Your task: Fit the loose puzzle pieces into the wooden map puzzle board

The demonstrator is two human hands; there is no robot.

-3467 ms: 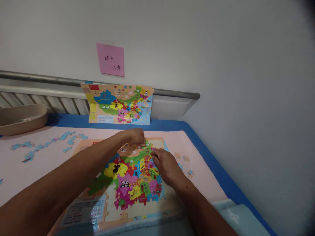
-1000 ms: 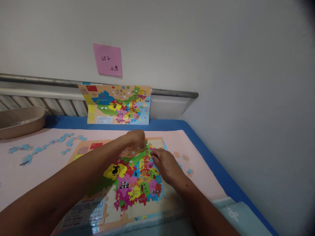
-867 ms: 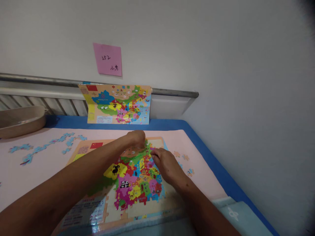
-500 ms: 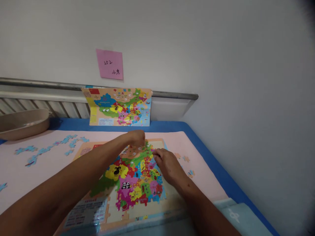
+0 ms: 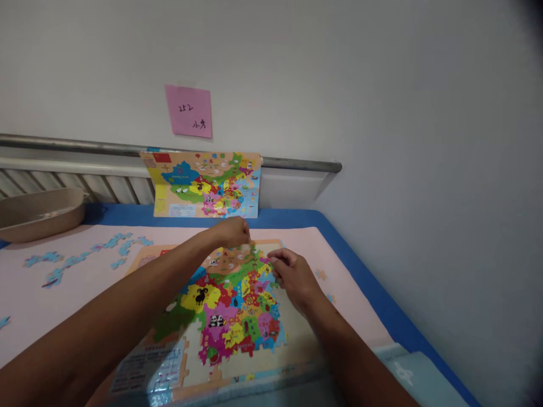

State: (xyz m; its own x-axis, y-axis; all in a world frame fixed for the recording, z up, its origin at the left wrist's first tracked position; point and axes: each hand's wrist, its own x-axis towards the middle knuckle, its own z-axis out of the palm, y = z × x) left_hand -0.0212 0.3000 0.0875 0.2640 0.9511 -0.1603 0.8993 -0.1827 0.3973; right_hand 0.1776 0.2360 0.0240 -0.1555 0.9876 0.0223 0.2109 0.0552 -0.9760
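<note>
Assembling the map puzzle (image 5: 217,321), lower centre of the frame, seems the current step. The left hand (image 5: 232,230) is curled at its top edge; the right hand (image 5: 299,280) is bent over its upper right. Whether the fingers (image 5: 280,253) pinch anything, I cannot tell. Careful edge alignment probably comes next.
</note>
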